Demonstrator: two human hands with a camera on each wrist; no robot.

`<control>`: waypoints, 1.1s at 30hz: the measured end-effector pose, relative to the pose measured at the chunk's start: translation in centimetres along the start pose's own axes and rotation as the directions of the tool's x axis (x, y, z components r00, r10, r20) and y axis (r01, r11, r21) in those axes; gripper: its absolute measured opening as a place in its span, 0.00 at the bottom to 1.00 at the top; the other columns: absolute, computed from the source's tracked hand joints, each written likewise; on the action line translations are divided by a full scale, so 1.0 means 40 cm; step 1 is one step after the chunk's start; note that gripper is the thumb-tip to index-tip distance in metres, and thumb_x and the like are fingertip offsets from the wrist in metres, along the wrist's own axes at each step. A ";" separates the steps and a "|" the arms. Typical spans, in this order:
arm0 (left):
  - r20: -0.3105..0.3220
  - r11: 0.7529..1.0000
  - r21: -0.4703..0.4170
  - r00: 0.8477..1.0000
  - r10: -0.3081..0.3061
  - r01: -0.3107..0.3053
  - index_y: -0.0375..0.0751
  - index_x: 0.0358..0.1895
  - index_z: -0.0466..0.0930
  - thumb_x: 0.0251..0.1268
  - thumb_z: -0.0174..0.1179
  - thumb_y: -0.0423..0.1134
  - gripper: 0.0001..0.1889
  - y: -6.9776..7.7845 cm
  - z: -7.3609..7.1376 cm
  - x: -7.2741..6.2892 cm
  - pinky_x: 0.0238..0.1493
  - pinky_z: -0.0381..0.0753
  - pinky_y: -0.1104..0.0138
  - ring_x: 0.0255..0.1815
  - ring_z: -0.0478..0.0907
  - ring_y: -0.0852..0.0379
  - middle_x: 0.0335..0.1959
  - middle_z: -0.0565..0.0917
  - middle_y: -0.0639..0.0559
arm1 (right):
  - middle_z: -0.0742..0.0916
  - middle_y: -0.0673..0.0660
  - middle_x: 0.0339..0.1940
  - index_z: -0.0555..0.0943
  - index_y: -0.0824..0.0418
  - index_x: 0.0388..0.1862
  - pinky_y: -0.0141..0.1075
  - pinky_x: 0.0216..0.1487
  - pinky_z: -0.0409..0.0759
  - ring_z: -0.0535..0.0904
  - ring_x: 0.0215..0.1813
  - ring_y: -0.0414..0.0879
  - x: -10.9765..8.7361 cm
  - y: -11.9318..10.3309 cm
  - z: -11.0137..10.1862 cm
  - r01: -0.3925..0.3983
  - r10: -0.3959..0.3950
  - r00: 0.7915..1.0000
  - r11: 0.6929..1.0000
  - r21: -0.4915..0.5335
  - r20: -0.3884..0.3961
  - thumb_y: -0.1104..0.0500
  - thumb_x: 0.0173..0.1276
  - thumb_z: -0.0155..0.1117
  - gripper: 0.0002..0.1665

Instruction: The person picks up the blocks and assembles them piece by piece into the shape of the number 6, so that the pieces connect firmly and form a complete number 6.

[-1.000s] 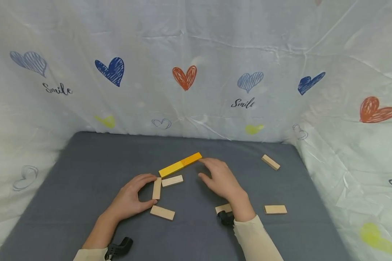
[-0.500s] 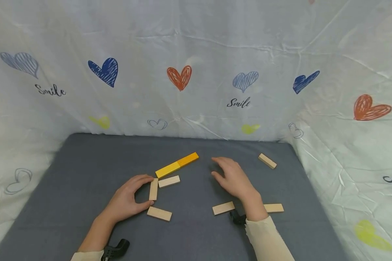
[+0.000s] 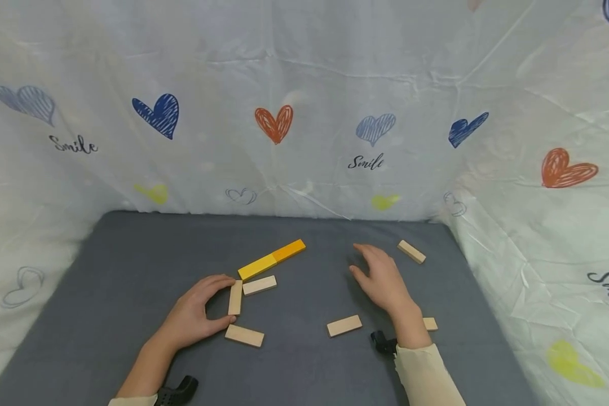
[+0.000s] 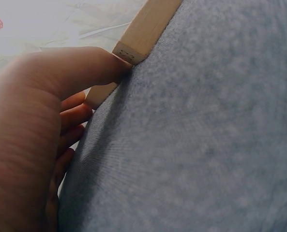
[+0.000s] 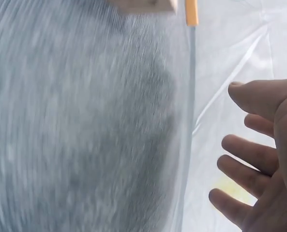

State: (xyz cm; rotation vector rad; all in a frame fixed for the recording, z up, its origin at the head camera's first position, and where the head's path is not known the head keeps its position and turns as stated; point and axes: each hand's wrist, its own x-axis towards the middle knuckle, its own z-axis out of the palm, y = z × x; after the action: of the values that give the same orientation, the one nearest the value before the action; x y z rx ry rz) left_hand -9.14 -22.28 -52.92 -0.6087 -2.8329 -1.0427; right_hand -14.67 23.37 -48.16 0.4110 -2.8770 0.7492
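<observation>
In the head view my left hand [image 3: 190, 316] spans a plain wooden block [image 3: 235, 298], its thumb at the near end and fingertips at the far end. The thumb also lies close by another wooden block [image 3: 245, 335]. In the left wrist view the thumb partly covers the held wooden block [image 4: 100, 94]. A yellow block [image 3: 257, 267] and an orange block [image 3: 289, 251] lie end to end in a slanted line just beyond. Beside them sits a pale wooden block [image 3: 260, 285]. My right hand [image 3: 383, 279] hovers over the cloth with relaxed, parted fingers and holds nothing.
On the right lie three more wooden blocks: one left of the right wrist [image 3: 344, 326], one partly hidden behind that wrist [image 3: 430, 323], one farther back [image 3: 411, 251]. Grey cloth [image 3: 294, 366] covers the table. A white sheet printed with hearts [image 3: 314, 67] hangs behind.
My right hand has moved away from the orange block's end towards the right. The left hand stays at its block. The head view has shifted slightly.
</observation>
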 end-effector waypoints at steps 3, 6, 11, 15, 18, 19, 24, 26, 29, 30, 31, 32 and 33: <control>-0.003 1.000 0.008 1.000 -0.002 0.002 0.54 0.76 0.78 0.58 0.84 0.54 0.42 -0.002 -0.003 -0.001 0.70 0.75 0.33 0.77 0.72 0.37 0.77 0.76 0.46 | 0.82 0.65 0.74 0.77 0.62 0.79 0.67 0.73 0.74 0.76 0.75 0.66 0.005 0.016 -0.003 -0.035 0.038 0.998 0.998 0.052 -0.053 0.55 0.79 0.73 0.33; -0.008 1.000 0.013 1.000 -0.007 0.007 0.54 0.76 0.79 0.59 0.84 0.54 0.41 -0.005 -0.011 -0.009 0.69 0.76 0.32 0.77 0.73 0.37 0.77 0.77 0.46 | 0.83 0.66 0.72 0.77 0.64 0.78 0.66 0.70 0.77 0.77 0.74 0.66 0.012 0.028 -0.004 -0.081 0.098 0.990 0.985 0.153 -0.102 0.57 0.80 0.71 0.32; -0.005 1.000 0.018 1.000 -0.016 0.016 0.57 0.76 0.78 0.59 0.83 0.57 0.41 -0.006 -0.010 -0.007 0.69 0.76 0.32 0.77 0.73 0.37 0.77 0.76 0.47 | 0.83 0.67 0.71 0.76 0.66 0.78 0.66 0.71 0.76 0.77 0.74 0.66 0.017 0.064 -0.021 -0.165 0.208 0.963 0.959 0.232 -0.173 0.60 0.82 0.68 0.30; 0.002 1.000 0.014 1.000 -0.017 0.017 0.57 0.76 0.78 0.58 0.84 0.56 0.42 -0.003 -0.002 -0.001 0.70 0.75 0.32 0.78 0.72 0.38 0.78 0.76 0.47 | 0.82 0.69 0.72 0.76 0.67 0.77 0.66 0.71 0.76 0.76 0.75 0.68 0.008 0.109 -0.033 -0.212 0.268 0.940 0.943 0.255 -0.210 0.62 0.82 0.67 0.29; 0.007 1.000 0.017 1.000 -0.021 0.021 0.56 0.76 0.79 0.58 0.84 0.56 0.42 -0.001 0.001 0.000 0.71 0.75 0.32 0.78 0.72 0.38 0.78 0.76 0.47 | 0.83 0.68 0.72 0.77 0.67 0.77 0.65 0.69 0.77 0.76 0.74 0.67 0.002 0.135 -0.041 -0.236 0.303 0.924 0.932 0.276 -0.233 0.63 0.81 0.68 0.28; 0.007 1.000 0.020 1.000 -0.024 0.023 0.56 0.76 0.79 0.58 0.84 0.56 0.42 0.000 0.002 -0.001 0.71 0.75 0.32 0.78 0.73 0.38 0.78 0.76 0.47 | 0.83 0.68 0.72 0.77 0.67 0.77 0.64 0.69 0.78 0.77 0.74 0.67 0.000 0.141 -0.044 -0.243 0.313 0.919 0.929 0.279 -0.240 0.63 0.81 0.68 0.28; 0.005 1.000 0.017 1.000 -0.026 0.026 0.57 0.77 0.78 0.58 0.84 0.56 0.42 0.001 0.003 0.000 0.71 0.75 0.32 0.78 0.72 0.38 0.78 0.75 0.46 | 0.83 0.67 0.72 0.77 0.65 0.77 0.64 0.69 0.78 0.75 0.76 0.66 -0.007 0.166 -0.058 -0.285 0.360 0.896 0.915 0.286 -0.258 0.64 0.81 0.67 0.28; 0.005 1.000 0.013 1.000 -0.023 0.023 0.58 0.77 0.78 0.58 0.84 0.56 0.42 0.000 0.003 0.000 0.71 0.75 0.32 0.79 0.72 0.38 0.79 0.75 0.47 | 0.82 0.66 0.73 0.77 0.65 0.77 0.64 0.71 0.76 0.74 0.77 0.66 -0.010 0.174 -0.061 -0.304 0.379 0.891 0.907 0.290 -0.249 0.64 0.81 0.67 0.29; 0.007 1.000 0.016 1.000 -0.024 0.024 0.58 0.77 0.78 0.58 0.84 0.56 0.42 -0.003 0.004 0.000 0.72 0.74 0.33 0.79 0.72 0.39 0.79 0.75 0.47 | 0.80 0.66 0.76 0.76 0.64 0.79 0.66 0.74 0.72 0.71 0.79 0.67 -0.014 0.182 -0.065 -0.327 0.394 0.892 0.901 0.287 -0.223 0.64 0.80 0.67 0.30; 0.008 1.000 0.017 1.000 -0.025 0.025 0.58 0.77 0.78 0.58 0.84 0.56 0.42 -0.004 0.004 0.000 0.72 0.74 0.33 0.79 0.72 0.39 0.79 0.75 0.47 | 0.80 0.67 0.77 0.75 0.65 0.79 0.67 0.75 0.71 0.71 0.80 0.68 -0.014 0.184 -0.066 -0.330 0.396 0.893 0.900 0.285 -0.215 0.64 0.80 0.67 0.31; 0.008 0.999 0.019 1.000 -0.026 0.026 0.58 0.77 0.78 0.58 0.84 0.56 0.42 -0.004 0.004 0.000 0.72 0.74 0.33 0.79 0.72 0.39 0.79 0.75 0.47 | 0.79 0.67 0.77 0.75 0.65 0.79 0.67 0.75 0.71 0.71 0.80 0.68 -0.015 0.187 -0.066 -0.333 0.397 0.893 0.900 0.282 -0.212 0.63 0.80 0.67 0.31; 0.009 0.999 0.020 1.000 -0.028 0.027 0.58 0.77 0.78 0.58 0.84 0.56 0.42 -0.004 0.004 0.000 0.72 0.74 0.33 0.79 0.72 0.39 0.79 0.75 0.47 | 0.79 0.68 0.77 0.75 0.64 0.79 0.68 0.75 0.71 0.71 0.79 0.69 -0.014 0.189 -0.068 -0.337 0.400 0.892 0.899 0.280 -0.212 0.63 0.80 0.67 0.31; 0.009 0.999 0.019 1.000 -0.029 0.029 0.58 0.77 0.78 0.58 0.84 0.56 0.42 -0.004 0.004 -0.001 0.72 0.74 0.33 0.79 0.72 0.39 0.79 0.75 0.47 | 0.80 0.69 0.76 0.75 0.65 0.79 0.68 0.74 0.72 0.72 0.78 0.70 -0.013 0.191 -0.068 -0.338 0.400 0.891 0.900 0.275 -0.215 0.63 0.80 0.67 0.31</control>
State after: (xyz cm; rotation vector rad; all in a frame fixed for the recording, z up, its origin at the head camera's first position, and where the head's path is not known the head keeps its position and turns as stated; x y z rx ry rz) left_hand -9.17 -22.31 -53.16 -0.5742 -2.8645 -1.0184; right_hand -16.25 31.26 -49.40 -0.2213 -2.6424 1.1111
